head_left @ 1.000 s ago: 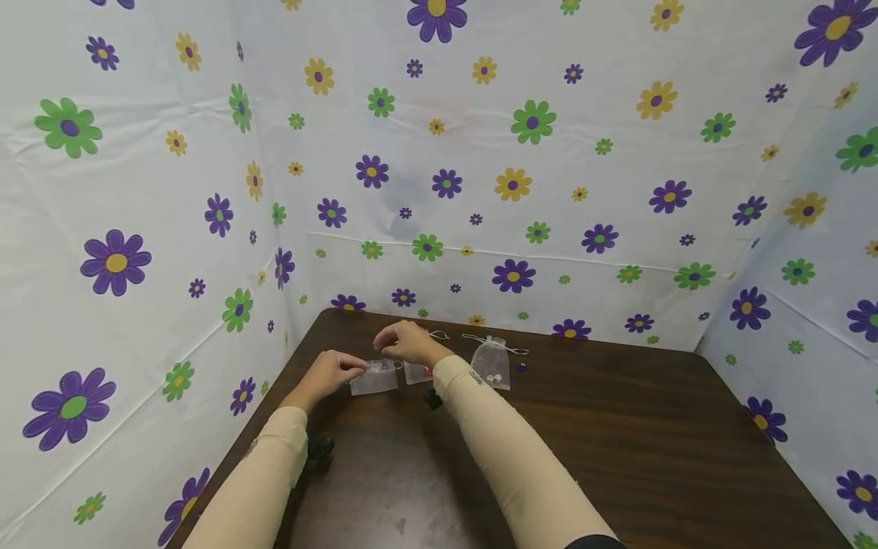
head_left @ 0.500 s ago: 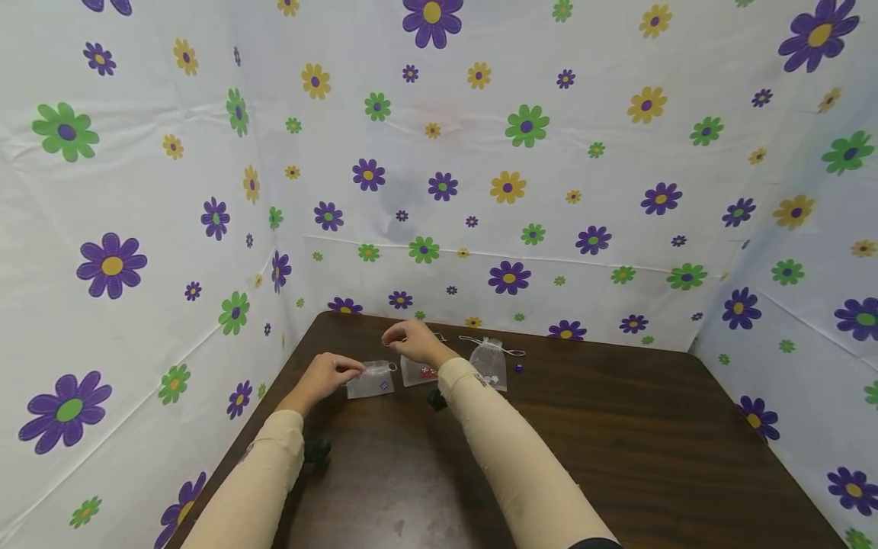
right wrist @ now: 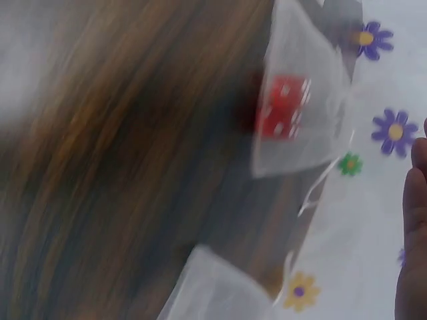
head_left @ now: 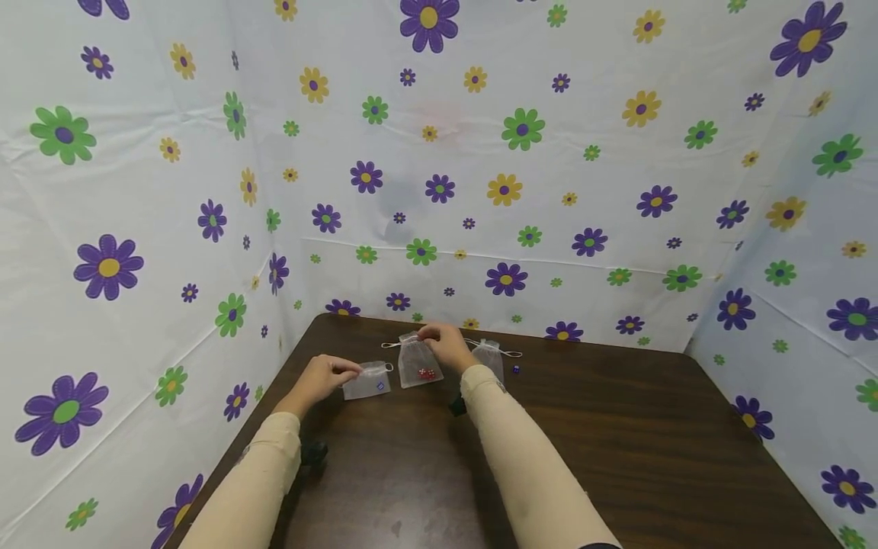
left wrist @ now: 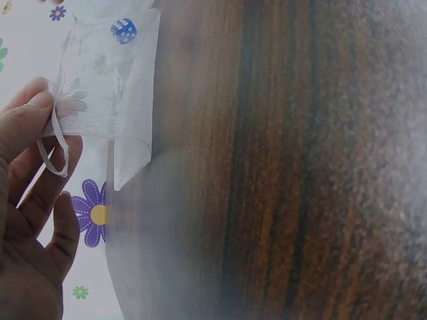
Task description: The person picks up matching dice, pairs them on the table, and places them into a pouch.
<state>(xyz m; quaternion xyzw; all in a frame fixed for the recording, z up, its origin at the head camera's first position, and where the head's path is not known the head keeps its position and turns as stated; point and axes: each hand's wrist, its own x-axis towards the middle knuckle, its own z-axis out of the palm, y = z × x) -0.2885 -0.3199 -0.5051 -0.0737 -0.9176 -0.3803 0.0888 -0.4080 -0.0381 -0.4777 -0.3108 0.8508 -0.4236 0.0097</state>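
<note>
My left hand (head_left: 328, 377) pinches the top edge of a white sheer drawstring pouch (head_left: 363, 389) between thumb and fingers. Inside that pouch lies a blue die (left wrist: 123, 31), seen through the mesh in the left wrist view. One looped drawstring (left wrist: 59, 153) hangs by the fingers. My right hand (head_left: 444, 343) hovers over the top right of a second sheer pouch (head_left: 411, 370), fingers loosely bent, holding nothing that I can see. Red dice (right wrist: 285, 107) show through this second pouch. In the right wrist view only part of the hand appears, at the right edge.
A third sheer pouch (head_left: 490, 356) lies to the right, partly hidden by my right forearm. Beyond it a loose blue die (head_left: 517, 369) sits on the dark wooden table (head_left: 617, 442). Flower-patterned cloth walls (head_left: 466, 152) enclose the table at the back and sides.
My right hand has moved right, away from the left pouch and over the red-dice pouch, which is now more exposed. The left hand keeps its pinch, and the blue die shows more clearly.
</note>
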